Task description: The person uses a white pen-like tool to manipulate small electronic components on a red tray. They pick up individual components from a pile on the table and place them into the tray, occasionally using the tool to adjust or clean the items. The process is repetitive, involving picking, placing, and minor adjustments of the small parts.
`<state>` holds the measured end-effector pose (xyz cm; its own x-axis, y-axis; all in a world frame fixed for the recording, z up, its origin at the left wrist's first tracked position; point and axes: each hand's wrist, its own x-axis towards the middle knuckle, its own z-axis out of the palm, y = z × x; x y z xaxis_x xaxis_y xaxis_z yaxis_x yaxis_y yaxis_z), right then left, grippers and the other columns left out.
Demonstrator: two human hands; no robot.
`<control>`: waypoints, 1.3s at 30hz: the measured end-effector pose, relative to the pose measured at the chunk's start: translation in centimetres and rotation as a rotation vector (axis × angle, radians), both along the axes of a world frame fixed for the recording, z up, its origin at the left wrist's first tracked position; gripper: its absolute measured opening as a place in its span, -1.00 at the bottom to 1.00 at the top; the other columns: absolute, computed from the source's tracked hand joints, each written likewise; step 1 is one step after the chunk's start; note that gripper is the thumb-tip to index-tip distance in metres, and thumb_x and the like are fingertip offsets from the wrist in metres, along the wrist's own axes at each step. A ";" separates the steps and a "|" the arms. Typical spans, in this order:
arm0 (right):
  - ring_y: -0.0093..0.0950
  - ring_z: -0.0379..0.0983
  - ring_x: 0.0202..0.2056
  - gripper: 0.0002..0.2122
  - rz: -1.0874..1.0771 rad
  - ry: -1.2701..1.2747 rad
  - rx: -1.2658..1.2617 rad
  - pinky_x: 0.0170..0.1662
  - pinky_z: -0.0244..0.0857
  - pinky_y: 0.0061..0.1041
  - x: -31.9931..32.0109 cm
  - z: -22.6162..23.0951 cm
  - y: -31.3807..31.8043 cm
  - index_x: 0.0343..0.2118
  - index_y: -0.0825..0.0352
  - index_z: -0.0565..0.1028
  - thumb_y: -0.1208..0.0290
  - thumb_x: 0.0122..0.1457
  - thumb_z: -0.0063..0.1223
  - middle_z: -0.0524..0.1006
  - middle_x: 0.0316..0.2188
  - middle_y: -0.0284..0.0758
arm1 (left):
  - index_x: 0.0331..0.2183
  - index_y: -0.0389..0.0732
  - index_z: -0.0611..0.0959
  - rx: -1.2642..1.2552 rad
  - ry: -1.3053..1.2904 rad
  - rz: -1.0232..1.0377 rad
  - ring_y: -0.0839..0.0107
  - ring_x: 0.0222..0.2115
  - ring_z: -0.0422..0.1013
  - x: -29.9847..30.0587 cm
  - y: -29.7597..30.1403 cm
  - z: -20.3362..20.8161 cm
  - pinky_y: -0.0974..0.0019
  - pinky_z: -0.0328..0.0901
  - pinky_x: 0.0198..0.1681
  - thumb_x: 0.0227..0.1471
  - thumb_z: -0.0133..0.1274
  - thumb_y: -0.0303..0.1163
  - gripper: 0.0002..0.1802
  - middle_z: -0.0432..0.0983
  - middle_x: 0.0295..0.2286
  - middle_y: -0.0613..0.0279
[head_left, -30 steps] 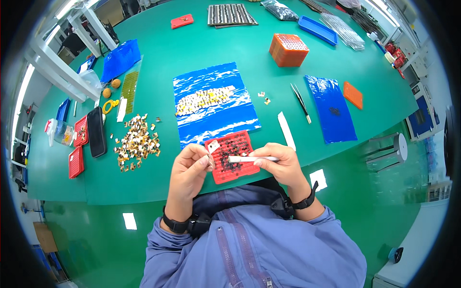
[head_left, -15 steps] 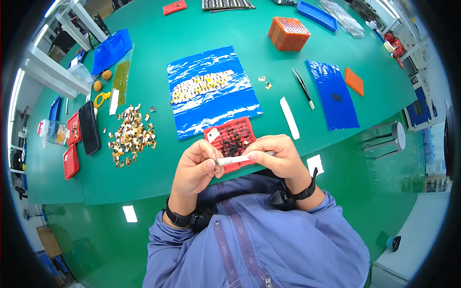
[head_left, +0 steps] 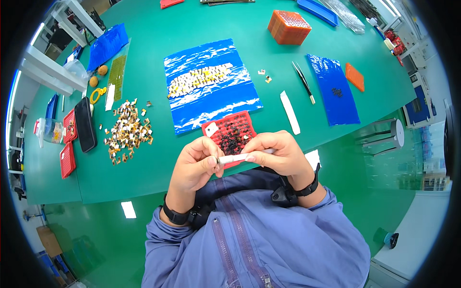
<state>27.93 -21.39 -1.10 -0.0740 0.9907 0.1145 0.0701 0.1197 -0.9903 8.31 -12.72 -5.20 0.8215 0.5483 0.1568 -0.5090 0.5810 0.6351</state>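
Observation:
Above the near edge of the table, my left hand (head_left: 196,162) and my right hand (head_left: 277,152) meet over a slim white stick (head_left: 233,158). The right fingers pinch its right part, and its end shows beyond them. At the stick's left tip, my left thumb and forefinger are closed on a tiny dark piece, too small to name. Just beyond the hands lies a red tray (head_left: 250,119) with many small black parts and a white piece on it. A blue sheet (head_left: 206,108) behind it bears rows of small white and yellow pieces (head_left: 199,80).
A loose heap of small gold-and-white pieces (head_left: 127,133) lies left, beside a black phone (head_left: 86,125). To the right are a white strip (head_left: 290,113), tweezers (head_left: 303,81), another blue sheet (head_left: 336,108) with dark bits, and an orange block (head_left: 288,29). A stool (head_left: 396,133) stands off the table.
The view has shifted slightly, so the table's things sit a little higher in it. Both hands keep the same hold, with the stick's right end showing more.

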 end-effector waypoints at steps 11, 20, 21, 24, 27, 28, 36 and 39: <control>-0.78 0.27 -0.61 -0.94 -0.002 0.035 -0.082 -0.58 0.11 -0.70 -0.3 -0.1 0.1 -0.42 0.37 0.49 0.54 0.03 0.09 0.42 -0.67 -0.46 | -0.45 -0.26 0.41 -0.026 0.009 0.003 0.48 -0.57 0.33 0.1 0.2 -0.1 0.44 0.29 -0.52 0.01 0.02 -0.46 -0.88 0.38 -0.61 0.24; -0.80 0.20 -0.66 -0.94 0.012 0.149 -0.194 -0.63 0.04 -0.73 -0.3 0.3 -0.2 -0.40 0.36 0.47 0.51 0.07 0.06 0.40 -0.67 -0.48 | -0.44 -0.27 0.42 -0.024 0.067 0.003 0.51 -0.58 0.33 0.0 0.0 0.0 0.45 0.30 -0.51 0.03 -0.01 -0.48 -0.91 0.37 -0.62 0.25; -0.80 0.21 -0.64 -0.94 0.042 0.118 -0.203 -0.61 0.06 -0.74 0.1 0.3 -0.2 -0.39 0.36 0.47 0.51 0.07 0.06 0.41 -0.65 -0.48 | -0.44 -0.27 0.42 -0.019 0.071 -0.002 0.51 -0.58 0.33 0.0 0.0 0.0 0.45 0.30 -0.51 0.03 -0.02 -0.48 -0.91 0.37 -0.62 0.25; -0.80 0.24 -0.60 -0.93 0.063 0.026 -0.085 -0.57 0.09 -0.75 0.4 -0.4 -0.1 -0.38 0.37 0.46 0.51 0.09 0.05 0.42 -0.63 -0.48 | -0.44 -0.27 0.42 -0.028 0.080 -0.002 0.52 -0.58 0.33 0.1 -0.1 0.1 0.45 0.31 -0.51 0.04 -0.03 -0.48 -0.92 0.37 -0.62 0.26; -0.79 0.24 -0.59 -0.93 0.054 0.149 -0.131 -0.56 0.10 -0.75 0.0 0.1 -0.1 -0.38 0.37 0.46 0.51 0.10 0.03 0.42 -0.62 -0.48 | -0.44 -0.26 0.42 -0.033 0.079 -0.001 0.52 -0.57 0.33 0.1 0.0 0.1 0.45 0.31 -0.51 0.05 -0.04 -0.49 -0.92 0.37 -0.62 0.26; -0.79 0.24 -0.59 -0.93 0.052 0.225 -0.186 -0.56 0.10 -0.75 -0.1 0.4 -0.1 -0.38 0.37 0.46 0.51 0.10 0.02 0.42 -0.62 -0.48 | -0.44 -0.26 0.42 -0.032 0.077 -0.001 0.52 -0.57 0.33 0.1 0.0 0.0 0.45 0.31 -0.51 0.05 -0.05 -0.49 -0.93 0.37 -0.62 0.26; -0.82 0.22 -0.59 -0.93 0.032 0.162 -0.253 -0.57 0.07 -0.77 0.2 0.3 -0.3 -0.39 0.38 0.46 0.52 0.08 0.05 0.43 -0.62 -0.49 | -0.44 -0.27 0.39 -0.010 0.105 0.000 0.51 -0.57 0.30 0.1 -0.1 0.1 0.45 0.32 -0.56 0.05 -0.03 -0.44 -0.87 0.34 -0.61 0.25; -0.83 0.21 -0.60 -0.93 0.051 0.106 -0.141 -0.57 0.05 -0.77 0.3 -0.4 -0.2 -0.38 0.38 0.47 0.54 0.06 0.06 0.43 -0.63 -0.50 | -0.44 -0.26 0.37 0.010 0.112 0.003 0.51 -0.57 0.30 0.2 0.0 0.0 0.45 0.32 -0.58 0.05 -0.02 -0.41 -0.85 0.32 -0.61 0.25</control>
<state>28.28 -21.56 -1.45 -0.1199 0.9927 -0.0154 -0.0382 -0.0201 -0.9991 8.47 -12.74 -5.19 0.8328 0.5492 0.0692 -0.4356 0.5731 0.6941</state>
